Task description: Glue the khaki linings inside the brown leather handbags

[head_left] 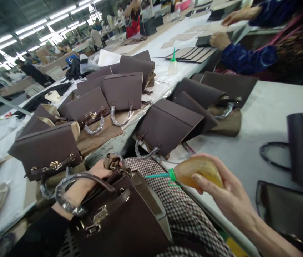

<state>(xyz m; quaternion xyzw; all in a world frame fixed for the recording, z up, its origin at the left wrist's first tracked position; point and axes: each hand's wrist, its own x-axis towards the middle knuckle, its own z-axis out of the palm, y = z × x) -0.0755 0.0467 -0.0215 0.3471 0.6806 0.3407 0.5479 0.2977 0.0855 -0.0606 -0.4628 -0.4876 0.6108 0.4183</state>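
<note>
Holding bottle (199,173) in right hand (228,189), right of lower centre: fingers wrapped round belly, thumb along near side. Pointing nozzle (156,175) left, toward upper edge of bag (124,221) at bottom centre of frame. Can't tell if touching or just beside. Can't make out any fluid on edge either.

With left hand (101,169), left of centre, apparently gripping bunched lining (112,161) at bag's mouth; can't see all fingers. Reaching with forearm past plastic-wrapped handle (68,201), lower left.

Would rate bag as well along: can tick off body formed, clasp (101,214) fitted, handle attached and wrapped. Wouldn't call it finished: seeing lining loose at mouth, side not closed flat. Can't judge how much of edge is done.

Also seeing left-hand bags (46,150) at mid left and centre bags (168,123) near middle of frame, some with lining hanging out. Would read those as unfinished too; can't sort treated from waiting. Also noting dark bag (302,153) at right edge, spare bottle (172,66) standing upright at upper centre, and co-worker's hands (221,40) near flat panels (194,54), upper right.
</note>
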